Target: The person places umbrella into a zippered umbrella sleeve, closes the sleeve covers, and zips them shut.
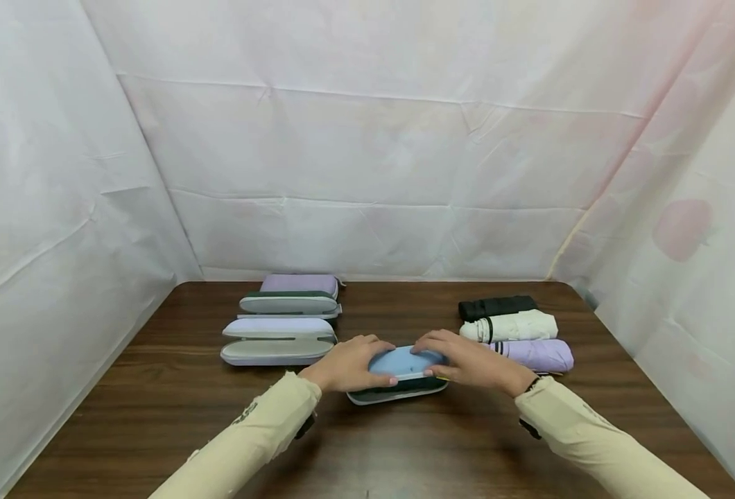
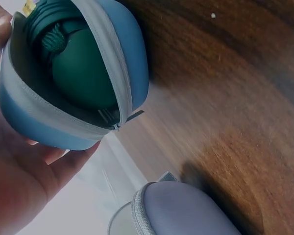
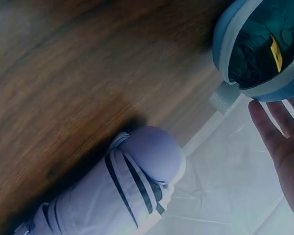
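A light blue zip case lies on the wooden table, its lid ajar over a dark green folded umbrella. My left hand cups the case's left end, thumb along the lid's front edge. My right hand rests on the right end with its fingers laid over the lid. The left wrist view looks into the gaping case at the green umbrella. From the right wrist, the case's other end shows the umbrella with a yellow tag, and straight fingers lie beside the lid.
Left of the hands lie an open lilac case, an open case with a dark rim and a closed lilac case. On the right lie three folded umbrellas: black, white, lilac. White sheets wall three sides.
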A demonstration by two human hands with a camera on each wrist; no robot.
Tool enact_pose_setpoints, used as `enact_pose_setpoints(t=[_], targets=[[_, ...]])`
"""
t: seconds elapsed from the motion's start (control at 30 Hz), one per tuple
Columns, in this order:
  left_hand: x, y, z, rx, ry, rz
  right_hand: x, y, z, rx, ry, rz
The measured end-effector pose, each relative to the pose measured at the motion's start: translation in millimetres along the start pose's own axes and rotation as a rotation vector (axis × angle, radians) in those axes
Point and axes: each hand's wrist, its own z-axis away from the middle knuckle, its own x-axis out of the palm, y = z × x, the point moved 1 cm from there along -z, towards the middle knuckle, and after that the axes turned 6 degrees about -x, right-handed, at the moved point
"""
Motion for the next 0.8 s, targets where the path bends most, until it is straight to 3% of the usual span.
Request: enact_pose_setpoints(t=[0.33, 0.8], targets=[[8.5, 4.9, 5.5, 0.045, 0.087, -0.118, 0.4, -5.5, 9.8, -0.021, -0.021, 0.008], [19.1, 10.5, 13.4, 0.073, 0.184, -0.210, 5.8, -6.0, 18.9, -0.064, -0.020, 0.070]])
